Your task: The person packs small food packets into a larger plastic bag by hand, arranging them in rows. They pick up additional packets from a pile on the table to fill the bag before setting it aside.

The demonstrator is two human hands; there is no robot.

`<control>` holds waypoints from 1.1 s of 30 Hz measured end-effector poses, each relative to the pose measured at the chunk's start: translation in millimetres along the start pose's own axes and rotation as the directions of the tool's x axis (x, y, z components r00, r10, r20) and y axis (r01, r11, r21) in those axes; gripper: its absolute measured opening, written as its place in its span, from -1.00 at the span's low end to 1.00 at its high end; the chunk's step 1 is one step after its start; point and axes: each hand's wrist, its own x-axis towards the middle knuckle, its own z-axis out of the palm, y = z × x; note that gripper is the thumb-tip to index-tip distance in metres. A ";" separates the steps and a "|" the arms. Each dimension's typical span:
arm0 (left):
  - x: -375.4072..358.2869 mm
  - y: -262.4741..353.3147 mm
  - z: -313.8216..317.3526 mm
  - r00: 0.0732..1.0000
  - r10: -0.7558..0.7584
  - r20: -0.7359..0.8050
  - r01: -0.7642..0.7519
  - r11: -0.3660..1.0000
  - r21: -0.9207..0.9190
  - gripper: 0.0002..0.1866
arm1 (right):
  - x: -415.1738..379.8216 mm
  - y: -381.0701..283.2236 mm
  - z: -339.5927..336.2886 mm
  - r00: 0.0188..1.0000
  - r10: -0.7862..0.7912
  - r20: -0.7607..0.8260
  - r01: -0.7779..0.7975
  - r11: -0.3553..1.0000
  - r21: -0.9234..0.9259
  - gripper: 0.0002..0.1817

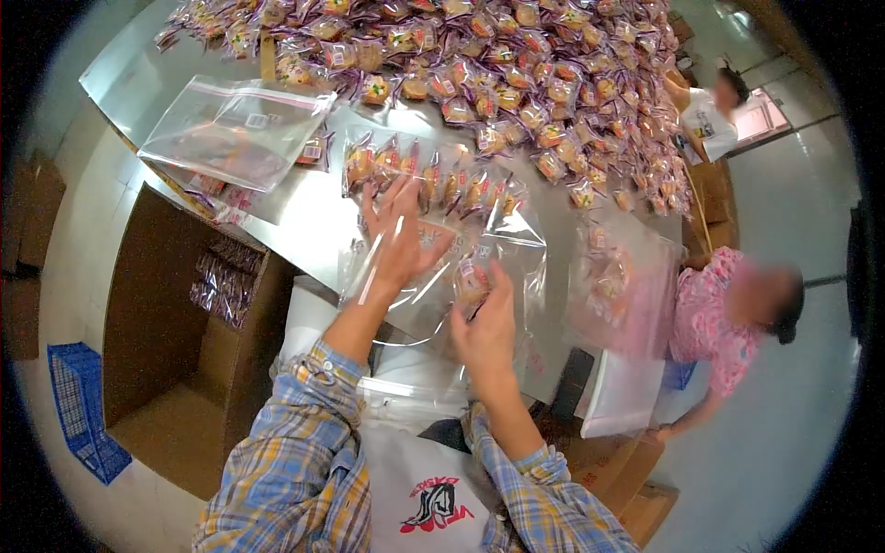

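Note:
A large clear plastic bag (530,244) lies on the metal table in front of me. Inside it, a row of small wrapped snack packets (452,187) stands side by side along the far end. My left hand (403,238) has its fingers spread against the near side of that row; whether it is in the bag or over the film is hard to tell. Lower and to the right, my right hand (489,327) grips a single snack packet (472,282) between thumb and fingers, within the bag's outline. The bag's open mouth hangs toward my lap.
A big heap of snack packets (553,83) covers the table's far side. Another clear zip bag (230,134) lies left. An open cardboard box (166,323) with packets stands lower left, beside a blue crate (83,405). A person in pink (714,304) works at right; another person (710,120) is behind.

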 end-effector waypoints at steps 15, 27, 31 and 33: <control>2.8 3.9 7.1 0.980 -0.007 0.199 -0.054 0.952 0.302 -0.28 | 75.5 19.0 25.0 0.928 -0.259 0.269 0.274 0.962 -0.019 -0.28; 7.0 3.8 4.8 0.990 -0.118 0.081 0.101 0.976 0.192 -0.20 | 85.2 43.2 92.5 0.933 0.355 -0.061 -0.203 0.659 0.724 -0.51; 14.4 2.3 5.9 0.993 -0.115 0.027 0.111 0.985 0.136 -0.16 | 85.2 48.3 100.6 0.965 0.156 -0.212 0.018 0.764 0.645 -0.51; 16.2 -1.8 5.4 0.997 -0.076 -0.010 0.077 0.989 0.128 -0.13 | 86.0 49.9 108.0 0.945 0.219 -0.244 -0.005 0.753 0.658 -0.52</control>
